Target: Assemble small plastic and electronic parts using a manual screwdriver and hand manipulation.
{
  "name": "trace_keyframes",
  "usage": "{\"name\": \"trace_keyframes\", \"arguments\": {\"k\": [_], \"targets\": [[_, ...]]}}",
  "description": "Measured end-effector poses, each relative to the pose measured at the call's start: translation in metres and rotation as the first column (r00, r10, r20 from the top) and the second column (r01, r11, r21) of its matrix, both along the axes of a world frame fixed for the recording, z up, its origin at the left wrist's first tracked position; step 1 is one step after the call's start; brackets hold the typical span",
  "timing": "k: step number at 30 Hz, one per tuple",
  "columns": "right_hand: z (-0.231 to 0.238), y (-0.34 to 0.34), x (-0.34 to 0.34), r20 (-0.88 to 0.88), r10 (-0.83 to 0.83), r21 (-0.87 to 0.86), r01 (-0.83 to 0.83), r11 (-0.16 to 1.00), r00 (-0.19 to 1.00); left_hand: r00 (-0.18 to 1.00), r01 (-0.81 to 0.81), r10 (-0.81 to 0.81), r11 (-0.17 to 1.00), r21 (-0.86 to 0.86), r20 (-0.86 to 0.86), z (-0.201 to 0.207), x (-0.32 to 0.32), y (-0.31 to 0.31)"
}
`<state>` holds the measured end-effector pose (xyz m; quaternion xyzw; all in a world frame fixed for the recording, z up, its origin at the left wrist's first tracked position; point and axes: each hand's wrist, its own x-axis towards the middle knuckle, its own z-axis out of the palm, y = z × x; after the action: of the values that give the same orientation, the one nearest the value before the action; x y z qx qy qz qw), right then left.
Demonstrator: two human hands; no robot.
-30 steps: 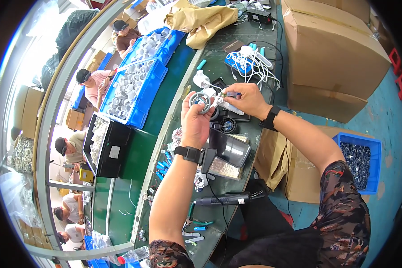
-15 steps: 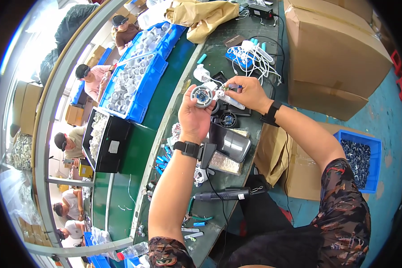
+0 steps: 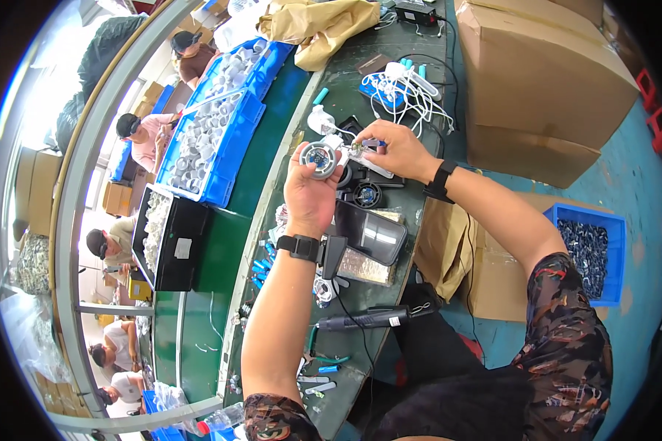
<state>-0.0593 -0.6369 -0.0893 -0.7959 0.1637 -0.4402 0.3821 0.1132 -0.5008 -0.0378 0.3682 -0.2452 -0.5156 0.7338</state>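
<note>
My left hand (image 3: 309, 202) is closed around a round grey housing (image 3: 319, 160) whose open face shows a blue circuit board. A white part and thin wires run from the housing towards my right hand (image 3: 403, 151). The thumb and fingers of that hand are pinched together at the white part's end, on something small that I cannot make out. Beneath the hands lie black parts, among them a round black piece (image 3: 367, 195) with a board in it. Just beyond sits a white rounded piece (image 3: 322, 120) with a cable.
On the green bench are a black tray (image 3: 371, 234), a grey electric screwdriver (image 3: 364, 320), blue battery cells (image 3: 261, 270) and tangled white cables (image 3: 412, 92). Blue crates (image 3: 212, 143) of white parts stand across, near several co-workers. At right are a large carton (image 3: 544, 88) and a blue bin (image 3: 582, 253).
The whole view has shifted slightly, so both hands sit a little further left in it. My left thumb and fingers now wrap more around the round housing, which has turned a little.
</note>
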Motion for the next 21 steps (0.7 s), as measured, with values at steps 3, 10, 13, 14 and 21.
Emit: {"name": "trace_keyframes", "arguments": {"k": [3,10,13,14,21], "targets": [[-0.0006,-0.0007,0.0002,0.010,-0.003,-0.012,0.003,1.000,1.000,0.999,0.006,-0.006,1.000,-0.015,-0.033,-0.0005,-0.0013,-0.0005],[-0.0002,0.0054,0.0025,0.030,-0.196,-0.045,0.197,0.979,0.980,0.997,-0.001,0.004,0.999,0.033,-0.079,-0.0027,-0.0011,0.0002],[-0.0032,0.0055,0.0042,-0.072,-0.210,0.073,0.216,0.974,0.975,0.996,0.002,0.003,0.998,0.061,-0.091,-0.0029,-0.0018,0.0000],[-0.0042,0.0056,0.0042,-0.072,-0.212,0.074,0.217,0.973,0.975,0.996,-0.003,0.009,0.997,0.078,-0.083,-0.0028,-0.0021,-0.0003],[-0.0057,0.0004,0.0055,0.046,-0.212,-0.101,0.216,0.971,0.976,0.994,-0.018,0.029,0.994,0.107,-0.109,0.0019,-0.0034,0.0018]]}}
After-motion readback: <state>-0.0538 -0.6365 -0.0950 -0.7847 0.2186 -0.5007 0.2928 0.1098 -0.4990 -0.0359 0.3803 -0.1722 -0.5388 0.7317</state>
